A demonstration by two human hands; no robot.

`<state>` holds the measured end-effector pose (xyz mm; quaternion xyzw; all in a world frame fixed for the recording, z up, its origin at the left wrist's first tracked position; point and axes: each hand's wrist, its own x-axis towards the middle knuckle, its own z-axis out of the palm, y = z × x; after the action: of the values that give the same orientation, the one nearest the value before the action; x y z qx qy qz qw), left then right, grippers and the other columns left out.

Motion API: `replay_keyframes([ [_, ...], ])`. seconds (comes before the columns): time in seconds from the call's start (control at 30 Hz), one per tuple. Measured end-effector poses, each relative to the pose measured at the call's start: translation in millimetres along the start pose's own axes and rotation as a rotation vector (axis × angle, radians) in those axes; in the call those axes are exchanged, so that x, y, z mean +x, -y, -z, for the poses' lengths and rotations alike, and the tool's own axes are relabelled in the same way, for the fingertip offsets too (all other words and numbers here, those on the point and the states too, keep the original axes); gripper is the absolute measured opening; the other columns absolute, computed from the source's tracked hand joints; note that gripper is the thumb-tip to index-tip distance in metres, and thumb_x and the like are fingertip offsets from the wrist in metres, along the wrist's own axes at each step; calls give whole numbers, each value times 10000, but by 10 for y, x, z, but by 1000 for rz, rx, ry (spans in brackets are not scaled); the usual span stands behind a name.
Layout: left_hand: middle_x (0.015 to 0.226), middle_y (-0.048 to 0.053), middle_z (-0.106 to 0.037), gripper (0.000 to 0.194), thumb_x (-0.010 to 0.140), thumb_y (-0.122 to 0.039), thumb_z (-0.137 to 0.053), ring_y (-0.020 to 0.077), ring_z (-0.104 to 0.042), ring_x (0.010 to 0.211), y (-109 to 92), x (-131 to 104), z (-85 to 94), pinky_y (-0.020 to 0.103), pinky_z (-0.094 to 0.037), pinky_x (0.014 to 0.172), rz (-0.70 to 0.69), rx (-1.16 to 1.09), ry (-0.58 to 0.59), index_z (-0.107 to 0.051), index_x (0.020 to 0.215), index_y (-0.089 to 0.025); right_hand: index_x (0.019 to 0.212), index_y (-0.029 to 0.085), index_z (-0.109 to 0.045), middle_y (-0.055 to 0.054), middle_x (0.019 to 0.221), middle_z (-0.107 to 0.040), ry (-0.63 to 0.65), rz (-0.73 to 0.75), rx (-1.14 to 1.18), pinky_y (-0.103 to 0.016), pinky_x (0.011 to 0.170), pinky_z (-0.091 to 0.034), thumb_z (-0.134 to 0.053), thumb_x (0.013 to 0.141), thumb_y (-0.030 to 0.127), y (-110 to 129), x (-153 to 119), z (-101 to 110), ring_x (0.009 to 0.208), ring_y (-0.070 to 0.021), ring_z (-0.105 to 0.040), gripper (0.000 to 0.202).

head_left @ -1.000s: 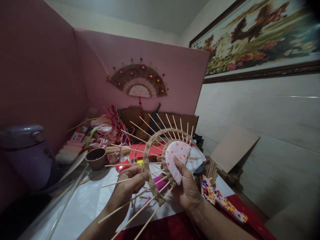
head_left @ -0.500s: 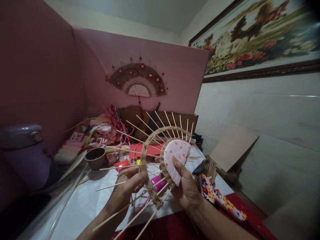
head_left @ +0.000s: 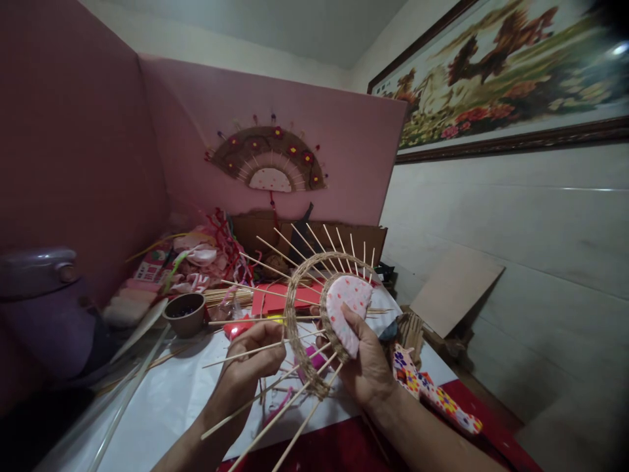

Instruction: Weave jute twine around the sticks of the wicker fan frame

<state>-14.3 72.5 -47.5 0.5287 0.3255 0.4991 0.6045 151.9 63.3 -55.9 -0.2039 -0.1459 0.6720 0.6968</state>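
The right hand's fingers [head_left: 354, 322] pinch the stick fan [head_left: 326, 314] by its padded half-circle, above the worktop [head_left: 171, 400]; the left hand's fingers [head_left: 275, 341] curl at its woven rim, wrist angled inward. Beyond, a brown cup [head_left: 185, 316] contains small dark pieces, too dim to identify. Both forearms are cut off below.

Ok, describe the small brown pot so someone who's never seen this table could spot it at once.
Find the pink panel behind the table, then the pile of pink and red craft material at its foot, left of centre. Just in front of that pile is the brown pot. It is round, open-topped and dark inside, and much smaller than the lilac container to its left.
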Motion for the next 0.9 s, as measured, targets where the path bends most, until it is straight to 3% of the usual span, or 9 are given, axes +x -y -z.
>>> replay_keyframes([
  [0.13, 623, -13, -528, 156, 595, -238, -669, 95, -388, 553, 9, 3, 2, 214, -302, 517, 13, 3, -23, -632, 728, -167, 863, 110, -630, -44, 636, -696, 18, 23, -49, -247, 505, -543, -595, 756, 209, 1, 12, 4, 549, -162, -649, 150],
  [0.37, 519, -52, -453, 138, 587, -245, -677, 69, -294, 474, 17, 11, 6, 212, -228, 462, 24, -46, 0, -613, 680, -164, 849, 81, -639, -67, 665, -700, 15, -8, -40, -222, 486, -531, -591, 766, 217, -3, 28, 18, 562, -156, -648, 166],
  [0.7, 651, -9, -578, 212, 621, -167, -622, 86, -402, 542, 19, -5, 14, 213, -300, 521, 44, -67, 23, -648, 831, -165, 841, 74, -644, -68, 641, -694, 4, -31, -32, -227, 469, -527, -545, 797, 217, 0, 35, 39, 526, -149, -631, 180],
  [0.9, 642, 25, -620, 235, 595, -91, -556, 132, -512, 623, 33, 27, 56, 249, -378, 635, 58, -201, 172, -685, 785, -143, 805, 85, -642, -60, 608, -684, 11, 2, -57, -228, 475, -530, -544, 798, 238, 13, 67, 65, 517, -150, -632, 182],
])
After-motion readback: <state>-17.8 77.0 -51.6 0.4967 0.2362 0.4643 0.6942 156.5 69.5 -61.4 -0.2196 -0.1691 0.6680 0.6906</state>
